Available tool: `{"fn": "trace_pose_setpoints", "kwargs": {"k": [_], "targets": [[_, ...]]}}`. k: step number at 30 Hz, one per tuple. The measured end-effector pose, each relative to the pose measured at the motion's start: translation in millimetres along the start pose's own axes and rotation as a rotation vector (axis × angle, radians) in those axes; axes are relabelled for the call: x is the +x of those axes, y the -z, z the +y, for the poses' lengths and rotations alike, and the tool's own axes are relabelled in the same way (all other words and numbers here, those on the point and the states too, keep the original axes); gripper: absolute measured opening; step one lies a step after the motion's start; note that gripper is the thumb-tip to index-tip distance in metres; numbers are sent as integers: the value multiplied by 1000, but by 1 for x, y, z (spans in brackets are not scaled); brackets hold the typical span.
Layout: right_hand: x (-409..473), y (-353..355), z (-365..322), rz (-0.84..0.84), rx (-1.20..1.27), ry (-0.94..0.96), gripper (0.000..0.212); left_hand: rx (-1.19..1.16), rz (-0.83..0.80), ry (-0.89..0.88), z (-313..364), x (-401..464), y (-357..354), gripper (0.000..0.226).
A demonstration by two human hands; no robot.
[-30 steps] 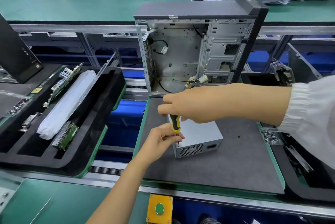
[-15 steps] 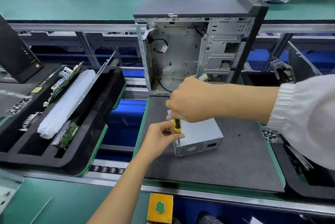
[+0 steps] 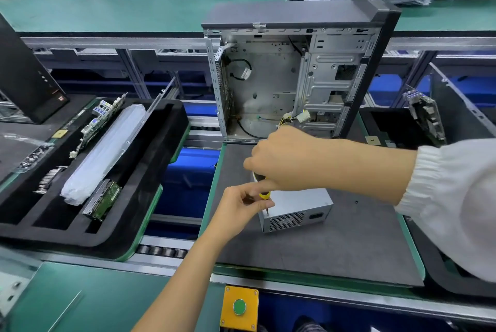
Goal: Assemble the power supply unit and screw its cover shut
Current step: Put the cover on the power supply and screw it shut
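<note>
Grey metal power supply unit [image 3: 295, 208] lies on the dark mat [image 3: 335, 245], near side of the open computer case [image 3: 290, 74]

Your right hand [image 3: 284, 160] has risen slightly over the last second, fingers wrapped round the yellow-and-black screwdriver [image 3: 264, 196]; your left hand [image 3: 243, 207] pinches its shaft at the unit's near-left top corner. Judgement: the tip stays on that corner, so you are probably driving a cover screw; the screw itself is hidden

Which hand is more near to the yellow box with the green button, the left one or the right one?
Left. The left hand pinches the screwdriver shaft just above the yellow button box; the right hand grips the handle higher up, farther from it.
</note>
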State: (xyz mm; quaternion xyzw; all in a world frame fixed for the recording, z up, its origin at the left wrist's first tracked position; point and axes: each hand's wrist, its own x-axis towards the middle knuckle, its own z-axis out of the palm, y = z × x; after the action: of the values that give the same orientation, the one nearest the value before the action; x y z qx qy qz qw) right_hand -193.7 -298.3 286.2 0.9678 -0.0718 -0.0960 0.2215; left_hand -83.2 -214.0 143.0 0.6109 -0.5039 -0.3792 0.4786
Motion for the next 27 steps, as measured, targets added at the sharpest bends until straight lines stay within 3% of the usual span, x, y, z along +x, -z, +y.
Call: {"fn": "trace_pose_setpoints", "kwargs": {"k": [3, 9, 12, 16, 19, 21, 24, 27], "targets": [[-2, 7, -3, -56, 134, -8, 12, -33, 59, -69, 8, -2, 0, 30], [-15, 22, 9, 22, 91, -173, 24, 155, 104, -264, 32, 7, 19, 17], [-18, 3, 2, -30, 162, -190, 14, 255, 142, -347, 36, 5, 27, 26], [-30, -14, -10, 19, 239, -283, 23, 547, 239, -523, 40, -9, 23, 37], [-48, -31, -32, 14, 343, -398, 32, 662, 316, -496, 36, -34, 3, 54], [-61, -46, -49, -31, 445, -436, 26, 634, 291, -457, 34, -52, -11, 46], [-79, -73, -72, -20, 533, -468, 18, 432, 189, -313, 34, -70, -35, 28], [-95, -101, -94, 68, 702, -506, 17, 175, 303, -156, 22, -88, -50, 30]]}}
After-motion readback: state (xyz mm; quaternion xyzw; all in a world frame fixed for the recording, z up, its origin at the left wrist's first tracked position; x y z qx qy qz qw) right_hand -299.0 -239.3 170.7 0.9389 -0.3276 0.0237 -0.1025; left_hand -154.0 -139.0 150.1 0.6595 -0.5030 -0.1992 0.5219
